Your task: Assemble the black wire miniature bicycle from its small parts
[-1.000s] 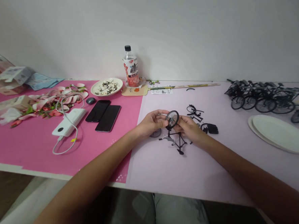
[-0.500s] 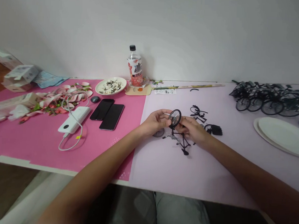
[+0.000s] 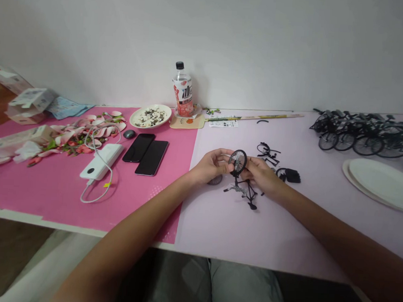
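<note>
Between my hands is a small model bicycle, upside down. Its black frame (image 3: 250,188) hangs below my fingers, with silver handlebars (image 3: 235,188) and a dark saddle (image 3: 252,206) at the bottom. A spoked toy wheel (image 3: 237,162) stands at the top, by the fork. My left hand (image 3: 214,166) pinches this wheel between thumb and fingers. My right hand (image 3: 259,173) is closed on the bicycle frame just right of the wheel; its fingertips are partly hidden. Another wheel (image 3: 215,179) lies on the table under my left hand.
Loose black bicycle parts (image 3: 269,154) and a dark basket-like piece (image 3: 293,175) lie beyond my right hand. Several model bicycles (image 3: 366,133) stand at the back right, near white plates (image 3: 384,182). Two phones (image 3: 152,158), a power bank (image 3: 101,161) and a bottle (image 3: 183,93) are leftward.
The view has shifted very slightly. The bicycle frame has turned a little in my hands, its handlebars and saddle a bit further right. Both hands keep their hold.
</note>
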A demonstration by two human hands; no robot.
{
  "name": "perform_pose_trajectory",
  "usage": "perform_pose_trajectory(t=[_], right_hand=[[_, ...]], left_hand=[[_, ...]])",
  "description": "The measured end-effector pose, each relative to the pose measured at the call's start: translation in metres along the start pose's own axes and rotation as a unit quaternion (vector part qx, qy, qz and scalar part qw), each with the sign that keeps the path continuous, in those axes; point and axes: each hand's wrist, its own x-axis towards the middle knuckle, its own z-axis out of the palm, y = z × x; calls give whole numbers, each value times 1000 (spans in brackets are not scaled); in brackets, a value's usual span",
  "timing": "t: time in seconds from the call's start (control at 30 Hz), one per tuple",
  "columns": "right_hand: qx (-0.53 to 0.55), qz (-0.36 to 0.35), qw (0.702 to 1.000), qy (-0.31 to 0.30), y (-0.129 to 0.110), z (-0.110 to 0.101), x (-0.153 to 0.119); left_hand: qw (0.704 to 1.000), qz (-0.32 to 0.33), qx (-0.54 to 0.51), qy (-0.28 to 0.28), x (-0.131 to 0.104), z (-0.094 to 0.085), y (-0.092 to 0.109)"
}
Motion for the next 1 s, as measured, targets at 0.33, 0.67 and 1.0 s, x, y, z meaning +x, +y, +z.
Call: perform_pose_trajectory(t=[0.33, 0.67, 1.0], right_hand=[[24, -8, 998, -55, -6, -3, -4], [13, -36, 997, -65, -6, 0, -4], [-48, -54, 997, -14, 1, -2, 0]], left_hand=[[1000, 10, -3, -6, 0, 0, -1], [1000, 14, -6, 6, 2, 0, -4], [1000, -1, 17, -4, 0, 3, -2]])
